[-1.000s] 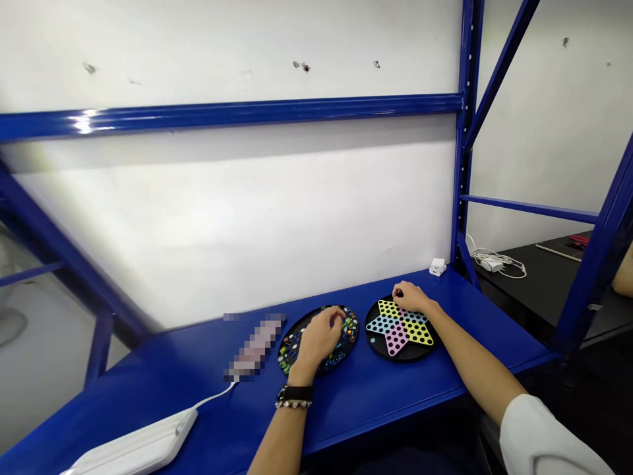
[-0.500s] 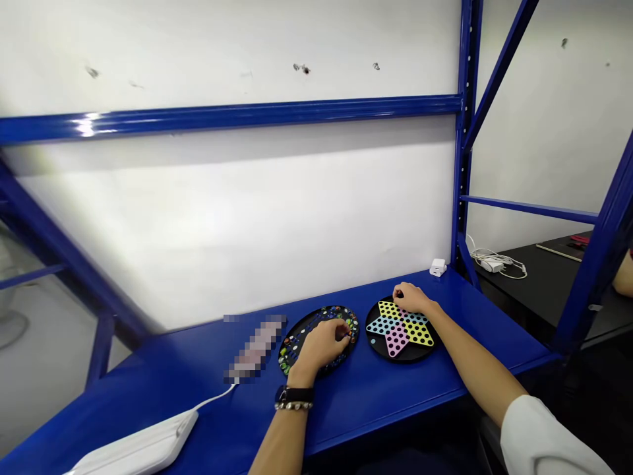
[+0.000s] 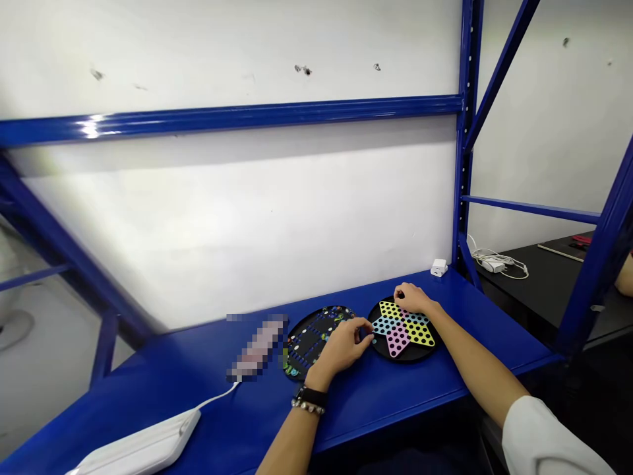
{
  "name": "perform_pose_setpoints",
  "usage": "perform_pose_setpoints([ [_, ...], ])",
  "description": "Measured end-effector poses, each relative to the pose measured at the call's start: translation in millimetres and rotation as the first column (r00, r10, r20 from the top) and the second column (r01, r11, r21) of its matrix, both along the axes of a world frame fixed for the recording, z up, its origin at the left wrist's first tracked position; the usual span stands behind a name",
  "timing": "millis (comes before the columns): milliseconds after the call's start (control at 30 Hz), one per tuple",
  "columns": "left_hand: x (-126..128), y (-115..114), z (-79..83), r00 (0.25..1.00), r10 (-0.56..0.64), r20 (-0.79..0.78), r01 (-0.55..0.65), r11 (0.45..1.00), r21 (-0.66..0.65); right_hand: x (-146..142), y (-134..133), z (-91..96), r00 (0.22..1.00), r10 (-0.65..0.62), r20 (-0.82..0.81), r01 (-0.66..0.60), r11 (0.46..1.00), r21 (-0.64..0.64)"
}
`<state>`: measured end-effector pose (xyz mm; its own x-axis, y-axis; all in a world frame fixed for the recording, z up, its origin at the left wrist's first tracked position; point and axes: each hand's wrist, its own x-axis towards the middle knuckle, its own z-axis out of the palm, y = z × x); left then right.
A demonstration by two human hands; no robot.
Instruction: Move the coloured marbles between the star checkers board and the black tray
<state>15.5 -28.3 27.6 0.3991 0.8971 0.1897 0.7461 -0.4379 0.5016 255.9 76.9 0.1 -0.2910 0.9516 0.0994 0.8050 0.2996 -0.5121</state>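
My left hand [image 3: 346,344] reaches the left edge of the star-patterned Chinese checkers board [image 3: 397,343]. Its thumb and index finger close in a pinch near the light blue point; what they hold is too small to make out. At the board's far edge rests my right hand [image 3: 413,298], fingers curled together over the back yellow point, their contents hidden. Beside the board, on the left, lies a round black tray [image 3: 312,340] with slots in its middle and several colourful marbles round its rim. My left forearm and hand cover part of this tray.
A blurred-out flat object [image 3: 260,346] with a white cable lies left of the tray. Nearer me is a long white device [image 3: 138,445]. A white plug adapter [image 3: 438,267] stands at the back right. Blue rack posts [image 3: 462,165] frame the blue shelf [image 3: 386,396].
My left hand has moved right, from over the marble tray to the left edge of the star board. More of the tray shows. My right hand stays about where it was.
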Motion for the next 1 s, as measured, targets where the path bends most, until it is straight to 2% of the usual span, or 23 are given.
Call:
perform_pose_setpoints([
  [100, -1.3, 2.3, 0.1, 1.0, 0.009, 0.004, -0.009, 0.999, 0.036, 0.0, -2.2, 2.7, 1.0, 0.005, -0.001, -0.005, 1.0, -0.013],
  [233, -24.2, 1.9, 1.9, 0.992, 0.112, 0.054, -0.117, 0.989, 0.094, 0.1, -5.1, 5.4, 1.0, -0.009, -0.006, 0.009, 0.999, -0.038],
  [333, -50.6, -7.0, -0.9, 0.981, 0.192, 0.038, -0.193, 0.98, 0.038, 0.3, -5.6, 5.2, 1.0, -0.024, -0.007, 0.023, 0.998, -0.055],
  [467, -73.6, -19.0, -5.8, 0.976, 0.215, -0.04, -0.217, 0.973, -0.083, 0.1, -5.5, 5.1, 0.999, -0.048, 0.01, 0.048, 0.997, -0.06],
  [667, -62.4, -23.0, 5.9, 0.975, 0.137, -0.173, -0.167, 0.971, -0.172, -0.4, -5.5, 6.3, 0.989, -0.089, 0.115, 0.094, 0.995, -0.043],
  [800, -55.7, -22.1, 11.9, 0.951, 0.115, -0.287, -0.164, 0.975, -0.152, -0.9, -4.7, 4.1, 0.987, -0.089, 0.133, 0.095, 0.995, -0.039],
  [1000, -60.1, -23.9, 10.1, 0.96, 0.078, -0.268, -0.122, 0.981, -0.153, -1.7, -5.7, 3.5, 0.983, -0.083, 0.162, 0.091, 0.995, -0.039],
])
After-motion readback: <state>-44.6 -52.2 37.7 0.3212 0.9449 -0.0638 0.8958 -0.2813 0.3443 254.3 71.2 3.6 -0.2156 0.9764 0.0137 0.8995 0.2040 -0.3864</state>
